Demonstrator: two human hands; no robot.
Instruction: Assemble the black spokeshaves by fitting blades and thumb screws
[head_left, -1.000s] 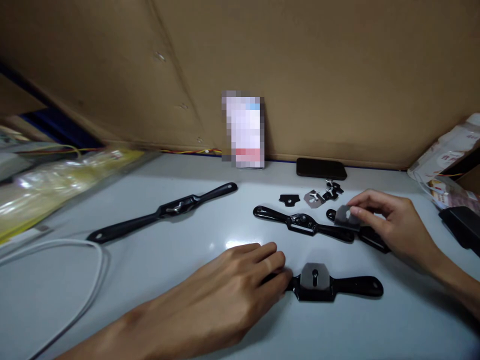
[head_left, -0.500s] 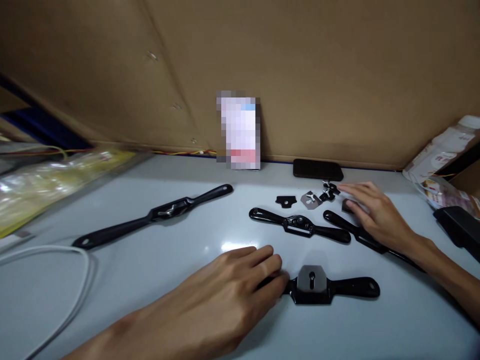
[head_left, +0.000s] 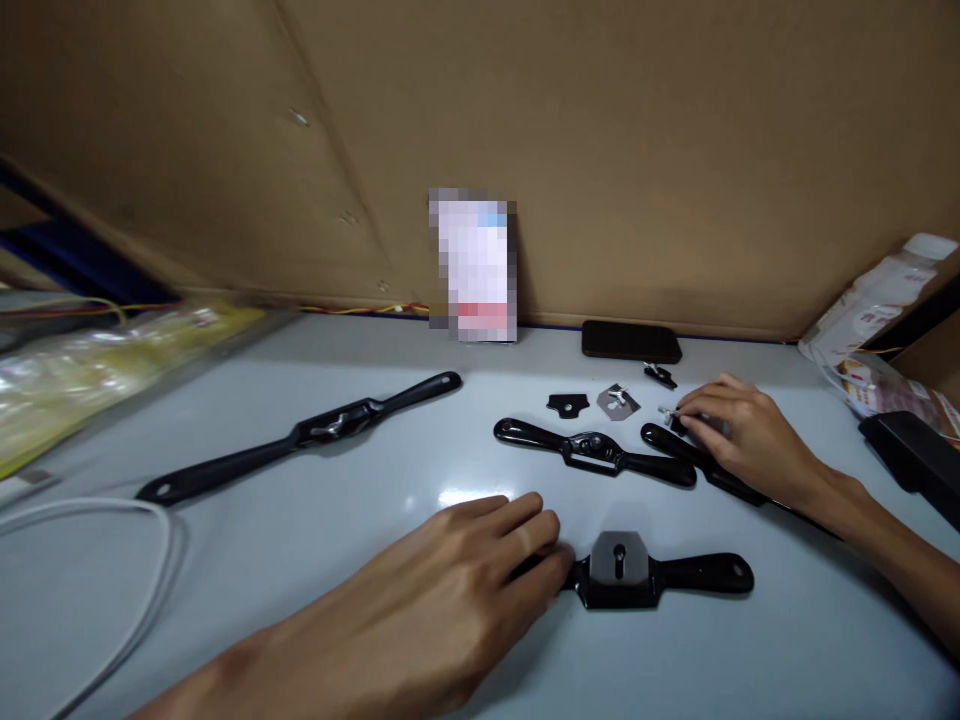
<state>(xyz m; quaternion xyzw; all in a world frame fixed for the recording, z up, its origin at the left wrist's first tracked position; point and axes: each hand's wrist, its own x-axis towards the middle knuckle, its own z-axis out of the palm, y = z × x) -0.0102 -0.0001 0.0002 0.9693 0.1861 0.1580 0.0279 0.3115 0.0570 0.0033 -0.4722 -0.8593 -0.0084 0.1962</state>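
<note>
My left hand (head_left: 480,590) is closed around the left handle of a black spokeshave (head_left: 705,574). A grey slotted blade (head_left: 634,562) lies on that tool's middle. Farther right, my right hand (head_left: 754,430) pinches a small black lever cap with a silver thumbscrew (head_left: 671,420); the fingers partly hide it. Beneath that hand is another spokeshave (head_left: 731,483), partly covered. A bladeless spokeshave body (head_left: 660,467) lies between my hands. Behind it are a black cap plate (head_left: 568,405), a grey blade with a thumbscrew on it (head_left: 626,404), and another lever cap (head_left: 660,377).
An assembled spokeshave (head_left: 251,463) lies at the left, by a white cable (head_left: 161,560). Plastic packaging (head_left: 97,375) sits at the far left. A phone (head_left: 631,342) and a blurred card (head_left: 484,265) are at the cardboard wall. A bottle (head_left: 877,295) leans at the right.
My right hand has closed on a lever cap and drawn it from the small pile toward me and slightly right. The left hand still holds its spokeshave in place.
</note>
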